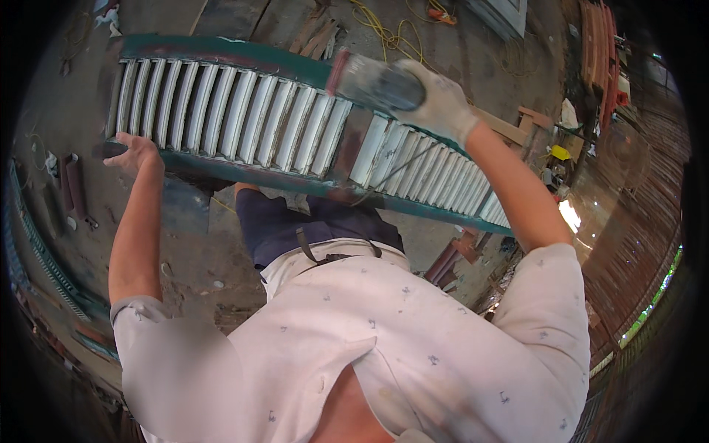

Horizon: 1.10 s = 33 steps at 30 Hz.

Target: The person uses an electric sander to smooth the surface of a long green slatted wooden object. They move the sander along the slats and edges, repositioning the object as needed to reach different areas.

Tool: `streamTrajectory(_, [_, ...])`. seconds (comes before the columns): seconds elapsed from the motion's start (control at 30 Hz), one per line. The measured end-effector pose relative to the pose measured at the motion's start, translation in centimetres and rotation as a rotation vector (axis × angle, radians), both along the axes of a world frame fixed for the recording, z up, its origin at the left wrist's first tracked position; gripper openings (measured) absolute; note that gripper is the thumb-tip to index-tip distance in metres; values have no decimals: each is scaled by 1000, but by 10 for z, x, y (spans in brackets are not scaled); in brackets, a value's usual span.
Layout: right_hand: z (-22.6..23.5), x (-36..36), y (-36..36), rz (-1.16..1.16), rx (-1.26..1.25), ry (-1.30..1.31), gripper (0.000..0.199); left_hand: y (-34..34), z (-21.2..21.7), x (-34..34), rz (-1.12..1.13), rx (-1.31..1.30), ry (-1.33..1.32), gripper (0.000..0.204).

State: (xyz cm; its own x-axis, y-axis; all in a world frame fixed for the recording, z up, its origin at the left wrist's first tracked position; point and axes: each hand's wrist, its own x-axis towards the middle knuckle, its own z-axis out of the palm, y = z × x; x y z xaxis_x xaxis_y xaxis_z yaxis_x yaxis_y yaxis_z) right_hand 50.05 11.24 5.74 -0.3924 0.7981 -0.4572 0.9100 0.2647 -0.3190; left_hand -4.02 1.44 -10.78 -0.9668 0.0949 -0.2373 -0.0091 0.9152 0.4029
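Head view: right hand point(437, 102) grips 1 blurred tool point(367, 78) over the louvred shutter point(345, 151). Left hand point(137, 153) clasps the shutter's left end.

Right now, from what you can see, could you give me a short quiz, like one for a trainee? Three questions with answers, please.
1. Multiple choice: what is the main colour of the frame of the slatted panel?
A) green
B) yellow
C) white
2. True or false: the left hand grips the panel near its right end, as the picture shows it.
3. Fill in: the blurred tool is in the person's ___ hand.

Key:
1. A.
2. False: it grips the panel near its left end.
3. Right; the right hand wears a pale glove.
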Motion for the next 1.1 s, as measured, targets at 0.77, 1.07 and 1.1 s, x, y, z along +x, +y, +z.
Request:
streamTrajectory(0.77, [-14,-149,32,-22,45,249,71,-4,-5,-1,11,86,3,104])
streamTrajectory(1.07, [-31,-290,80,101,197,320,70,-6,-2,-5,-1,158,4,104])
streamTrajectory(1.1, [-30,-308,86,93,178,314,71,-6,-4,-5,3,169,7,104])
